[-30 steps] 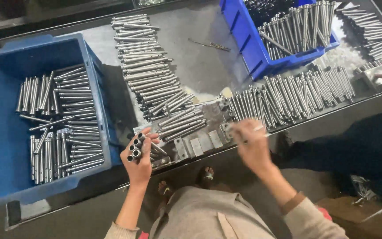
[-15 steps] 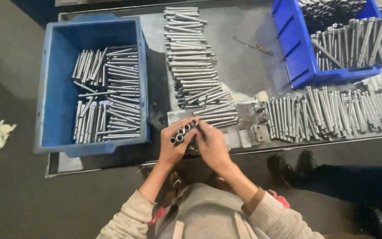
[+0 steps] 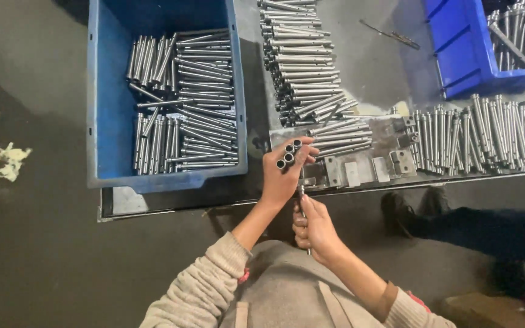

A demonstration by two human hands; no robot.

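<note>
My left hand point(image 3: 284, 176) grips a small bundle of metal tubes point(image 3: 289, 155), their open ends pointing up at me, over the near edge of the grey workbench point(image 3: 360, 67). My right hand point(image 3: 314, 228) is just below it, closed around the lower end of a thin metal rod point(image 3: 302, 197) that runs up toward the left hand. A loose pile of the same metal tubes point(image 3: 302, 67) lies on the bench just beyond my hands, and a few more rest on a metal fixture plate point(image 3: 360, 167).
A light blue bin point(image 3: 107, 121) at the left holds many tubes. A darker blue bin point(image 3: 463, 61) stands at the upper right with more tubes. A row of tubes point(image 3: 487, 136) lies at the right. Another person's dark legs and shoes point(image 3: 432, 215) are beside the bench.
My right hand has dropped from beside the bundle to below the left hand and now holds a thin rod. The view has shifted so the left bin sits closer to centre.
</note>
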